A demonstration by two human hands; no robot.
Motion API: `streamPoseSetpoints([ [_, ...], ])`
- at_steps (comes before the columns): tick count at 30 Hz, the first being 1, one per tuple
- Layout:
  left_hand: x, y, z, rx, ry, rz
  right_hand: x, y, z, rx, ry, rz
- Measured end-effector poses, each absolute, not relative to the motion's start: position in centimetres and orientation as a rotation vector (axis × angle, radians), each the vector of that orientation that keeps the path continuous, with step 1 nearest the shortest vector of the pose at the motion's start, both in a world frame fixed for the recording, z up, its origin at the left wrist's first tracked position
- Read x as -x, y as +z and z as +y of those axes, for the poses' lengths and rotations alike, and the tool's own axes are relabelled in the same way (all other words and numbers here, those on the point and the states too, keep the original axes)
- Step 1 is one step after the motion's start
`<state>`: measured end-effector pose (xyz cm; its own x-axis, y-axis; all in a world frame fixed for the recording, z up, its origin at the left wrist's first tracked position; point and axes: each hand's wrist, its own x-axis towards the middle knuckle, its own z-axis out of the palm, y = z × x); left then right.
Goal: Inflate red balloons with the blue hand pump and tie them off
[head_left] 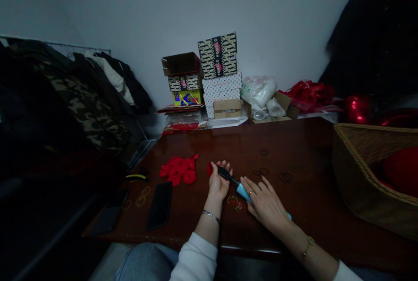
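Blue-and-black tool: your right hand and left hand hold it above the glossy brown table; boxes line the wall.

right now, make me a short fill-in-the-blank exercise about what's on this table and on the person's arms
The right hand holds a tool whose body is light ____.
A silver bracelet circles the ____ wrist.
Inside the wicker basket sits something round and ____ in colour.

Missing words: blue; left; red.
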<state>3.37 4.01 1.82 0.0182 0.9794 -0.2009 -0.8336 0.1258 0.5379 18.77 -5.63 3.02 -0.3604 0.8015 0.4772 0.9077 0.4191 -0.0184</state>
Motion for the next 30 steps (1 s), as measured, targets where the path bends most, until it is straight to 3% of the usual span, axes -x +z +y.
streamPoseSetpoints([
  [23, -3.1, 3.6, 3.8, -0.249, 1.452, 0.533, -15.9, 2.6, -7.1, 1.518, -0.354, -2.22],
  [30, -2.2, 5.1, 3.5, -0.291, 1.479, 0.632, -13.8, 2.5, -7.3, 1.584, -0.549, -2.201],
])
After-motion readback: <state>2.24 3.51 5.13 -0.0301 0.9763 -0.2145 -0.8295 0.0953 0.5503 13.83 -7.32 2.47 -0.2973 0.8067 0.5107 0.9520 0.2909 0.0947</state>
